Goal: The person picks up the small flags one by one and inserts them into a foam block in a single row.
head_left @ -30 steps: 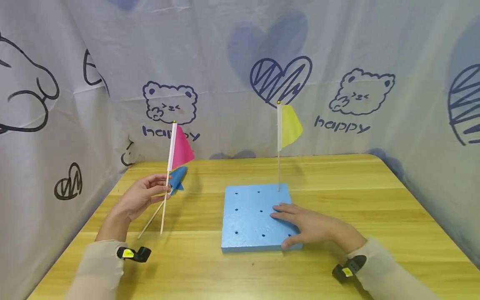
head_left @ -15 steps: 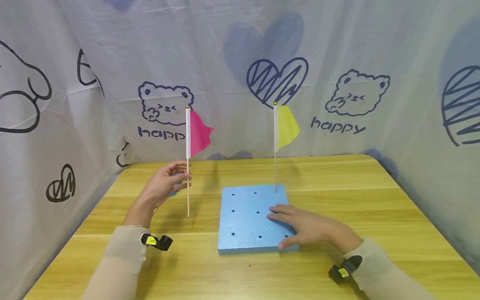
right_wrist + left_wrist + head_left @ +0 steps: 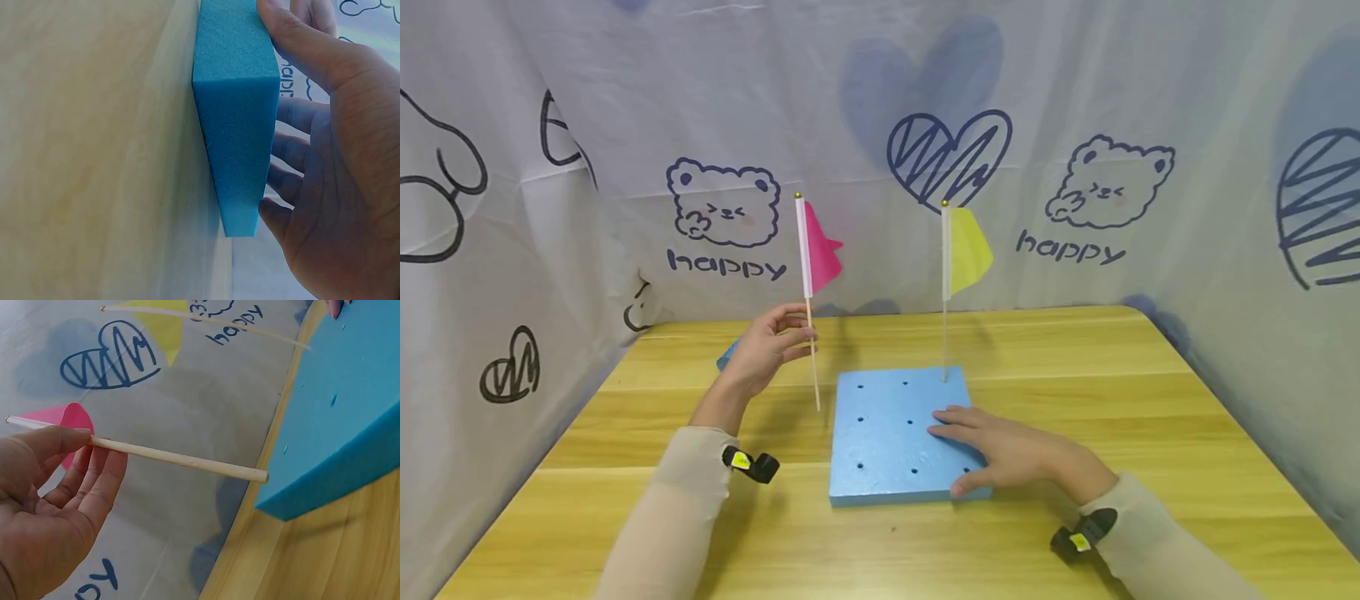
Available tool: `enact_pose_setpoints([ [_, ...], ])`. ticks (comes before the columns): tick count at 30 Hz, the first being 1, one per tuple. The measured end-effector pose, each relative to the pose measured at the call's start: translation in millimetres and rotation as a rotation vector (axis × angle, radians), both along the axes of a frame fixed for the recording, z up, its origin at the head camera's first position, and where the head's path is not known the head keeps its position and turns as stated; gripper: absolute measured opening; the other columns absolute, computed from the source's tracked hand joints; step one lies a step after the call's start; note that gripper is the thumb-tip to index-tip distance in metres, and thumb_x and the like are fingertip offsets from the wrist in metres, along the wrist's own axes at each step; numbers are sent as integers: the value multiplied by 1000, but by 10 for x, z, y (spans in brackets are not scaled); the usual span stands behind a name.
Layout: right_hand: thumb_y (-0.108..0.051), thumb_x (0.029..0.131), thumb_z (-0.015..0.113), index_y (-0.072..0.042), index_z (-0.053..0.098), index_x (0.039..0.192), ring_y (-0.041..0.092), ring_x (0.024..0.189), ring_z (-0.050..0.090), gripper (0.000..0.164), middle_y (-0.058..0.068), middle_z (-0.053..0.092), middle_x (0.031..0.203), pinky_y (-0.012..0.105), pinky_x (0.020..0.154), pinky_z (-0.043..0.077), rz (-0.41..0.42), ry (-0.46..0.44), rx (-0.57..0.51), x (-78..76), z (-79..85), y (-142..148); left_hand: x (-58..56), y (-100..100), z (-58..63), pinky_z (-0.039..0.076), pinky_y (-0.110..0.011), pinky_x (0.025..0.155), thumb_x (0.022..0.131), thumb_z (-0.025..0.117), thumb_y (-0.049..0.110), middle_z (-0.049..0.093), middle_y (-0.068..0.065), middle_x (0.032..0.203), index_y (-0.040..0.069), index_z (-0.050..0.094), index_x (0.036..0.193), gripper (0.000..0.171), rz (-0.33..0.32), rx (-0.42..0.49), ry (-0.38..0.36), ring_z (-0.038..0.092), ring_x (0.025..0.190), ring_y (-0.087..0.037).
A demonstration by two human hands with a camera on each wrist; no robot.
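My left hand pinches the thin wooden stick of a pink flag between thumb and fingers, just below the white sleeve. The stick is nearly upright, its bare lower end left of the blue foam board. My right hand rests on the board's right side with fingers spread, thumb at the front edge. In the right wrist view its fingertips lie along the board's top face. A yellow flag stands upright in the board's back right hole.
Several small holes dot the board's top. Behind my left hand a blue flag lies on the wooden table, mostly hidden. A white curtain with drawn bears and hearts encloses the table.
My left hand has lifted the pink flag and carried it right toward the board, leaving the blue flag behind on the table. The right hand stays on the board.
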State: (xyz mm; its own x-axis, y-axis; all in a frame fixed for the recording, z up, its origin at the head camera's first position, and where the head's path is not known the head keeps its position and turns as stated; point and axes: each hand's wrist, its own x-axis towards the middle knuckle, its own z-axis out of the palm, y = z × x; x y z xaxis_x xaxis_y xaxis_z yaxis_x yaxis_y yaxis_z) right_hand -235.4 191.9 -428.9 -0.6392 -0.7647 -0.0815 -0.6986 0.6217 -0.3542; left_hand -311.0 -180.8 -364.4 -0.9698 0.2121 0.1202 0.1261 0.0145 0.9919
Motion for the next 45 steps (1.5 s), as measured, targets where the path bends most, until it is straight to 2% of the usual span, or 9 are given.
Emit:
enact_pose_setpoints([
  [6, -69, 83, 60, -18, 35, 153, 29, 147, 14, 89, 3, 20, 161, 50, 116, 20, -1, -3, 3, -6, 35, 3, -98, 247, 51, 51, -39, 96, 97, 58, 1, 50, -19, 118, 4, 52, 130, 34, -12, 35, 9, 58, 103, -25],
  [10, -67, 83, 61, -18, 36, 153, 29, 147, 15, 88, 3, 20, 161, 50, 116, 20, 3, -5, -6, -1, 40, -6, -144, 390, 58, 50, -40, 97, 97, 60, 2, 51, -17, 118, 5, 53, 129, 33, -12, 39, 11, 57, 107, -28],
  [14, -66, 83, 62, -18, 37, 152, 29, 147, 15, 88, 3, 21, 161, 50, 116, 21, 3, -7, -12, 3, 25, -13, -182, 495, 41, 50, -41, 96, 98, 60, 7, 52, -17, 119, 6, 54, 130, 32, -20, 18, 19, 56, 110, -31],
  [19, -68, 84, 61, -18, 36, 152, 30, 147, 15, 88, 3, 21, 161, 51, 115, 21, 1, 5, -15, -11, 1, -6, -247, 614, 51, 50, -42, 96, 98, 59, 8, 50, -25, 125, 8, 54, 129, 31, -44, 45, 34, 54, 114, -36],
  [22, -70, 83, 59, -19, 35, 153, 30, 147, 15, 89, 2, 20, 161, 51, 116, 20, -1, 9, -5, -15, 1, -2, -291, 688, 51, 51, -40, 95, 98, 60, 9, 50, -25, 125, 9, 55, 128, 31, -58, 44, 39, 54, 114, -35],
  [28, -69, 83, 59, -20, 36, 153, 29, 147, 14, 88, 1, 20, 161, 51, 116, 20, -9, -17, -4, -3, 8, -7, -368, 836, 11, 50, -43, 97, 97, 62, 8, 51, -24, 124, 8, 55, 129, 33, -83, 59, 40, 55, 112, -35],
  [33, -68, 84, 60, -21, 35, 153, 28, 147, 14, 87, 1, 20, 161, 50, 116, 21, -7, -21, -2, -2, -12, -18, -416, 929, -35, 47, -49, 100, 97, 61, 6, 52, -23, 120, 6, 56, 127, 30, -94, 93, 18, 50, 118, -45],
  [37, -68, 83, 60, -20, 36, 153, 28, 147, 15, 88, 1, 21, 161, 50, 116, 21, -1, -21, -2, -1, -23, -21, -442, 985, -65, 50, -45, 96, 97, 61, 7, 54, -19, 118, 9, 58, 125, 29, -79, 66, 7, 53, 116, -41],
  [45, -68, 83, 60, -20, 36, 152, 28, 147, 15, 88, 1, 21, 161, 51, 116, 21, -16, -20, -3, -2, -13, -19, -504, 1083, -125, 51, -45, 95, 97, 60, 7, 52, -26, 123, 8, 58, 125, 28, -77, 46, 26, 55, 114, -39],
])
